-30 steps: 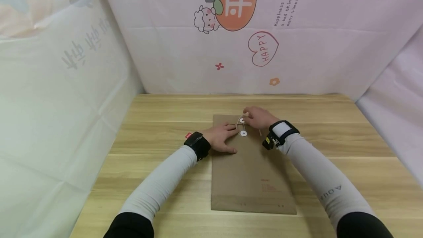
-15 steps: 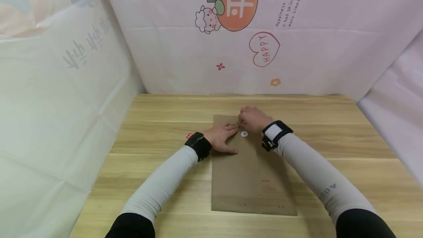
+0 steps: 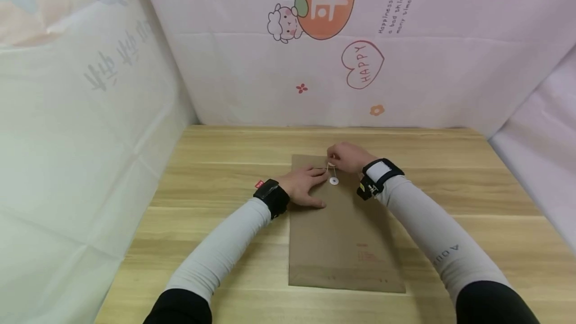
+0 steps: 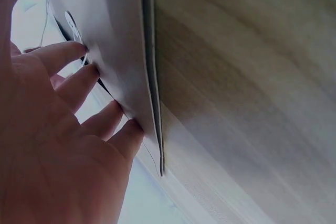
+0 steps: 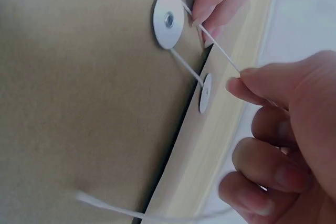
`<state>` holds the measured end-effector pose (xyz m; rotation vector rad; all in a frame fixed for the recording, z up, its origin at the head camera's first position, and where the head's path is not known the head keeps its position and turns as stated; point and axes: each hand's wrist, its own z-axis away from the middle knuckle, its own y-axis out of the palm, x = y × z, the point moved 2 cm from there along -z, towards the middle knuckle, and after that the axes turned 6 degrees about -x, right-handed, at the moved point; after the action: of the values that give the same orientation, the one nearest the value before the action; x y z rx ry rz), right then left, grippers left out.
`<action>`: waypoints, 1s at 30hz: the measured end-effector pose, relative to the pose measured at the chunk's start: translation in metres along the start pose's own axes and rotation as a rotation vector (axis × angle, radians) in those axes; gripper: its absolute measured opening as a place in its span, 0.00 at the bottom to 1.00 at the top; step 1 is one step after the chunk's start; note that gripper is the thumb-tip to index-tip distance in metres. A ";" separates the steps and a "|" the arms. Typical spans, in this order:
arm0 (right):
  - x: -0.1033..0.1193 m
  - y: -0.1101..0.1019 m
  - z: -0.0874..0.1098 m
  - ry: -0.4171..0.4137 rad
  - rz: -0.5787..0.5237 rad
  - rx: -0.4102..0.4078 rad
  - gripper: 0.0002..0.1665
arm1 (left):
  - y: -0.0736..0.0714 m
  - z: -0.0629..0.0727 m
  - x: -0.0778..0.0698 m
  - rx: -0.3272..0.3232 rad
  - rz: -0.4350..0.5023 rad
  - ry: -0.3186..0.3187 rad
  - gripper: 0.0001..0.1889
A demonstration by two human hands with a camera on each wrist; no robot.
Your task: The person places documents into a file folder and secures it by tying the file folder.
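A brown kraft paper envelope (image 3: 337, 239) lies flat on the table. Its string closure has two white discs: a nearer disc (image 5: 168, 19) on the body and a second disc (image 5: 206, 94) beyond the dark flap edge. Thin white string (image 5: 223, 53) links the discs and runs taut from the nearer one to my right hand (image 3: 350, 157), pinched between thumb and index finger. My right hand is over the envelope's top end. With fingers spread, my left hand (image 3: 306, 187) rests on the envelope's left side; its fingertips (image 4: 90, 69) touch the paper near the flap edge and string.
The wooden table (image 3: 225, 164) extends around the envelope. A printed pale cloth (image 3: 252, 84) stands along its back edge, with more cloth at the left and right. A loose string end (image 5: 100, 203) trails over the envelope in the right wrist view.
My right hand swung left and toward me across the far disc, then back up and slightly right, drawing the string around. My left hand stayed in place on the envelope.
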<state>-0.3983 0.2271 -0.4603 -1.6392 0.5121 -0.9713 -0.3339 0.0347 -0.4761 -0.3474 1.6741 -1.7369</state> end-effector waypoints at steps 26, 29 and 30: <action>-0.005 0.006 -0.002 -0.025 0.058 -0.028 0.09 | -0.002 0.018 -0.014 0.035 -0.018 0.018 0.46; -0.006 0.011 0.001 0.019 0.053 -0.001 0.09 | -0.003 0.022 -0.017 0.056 -0.003 0.026 0.46; -0.006 0.013 0.001 0.031 0.048 0.002 0.10 | -0.004 0.022 -0.017 0.056 0.002 0.025 0.45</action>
<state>-0.3986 0.2284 -0.4747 -1.6052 0.5684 -0.9631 -0.3085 0.0281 -0.4651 -0.2989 1.6400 -1.7892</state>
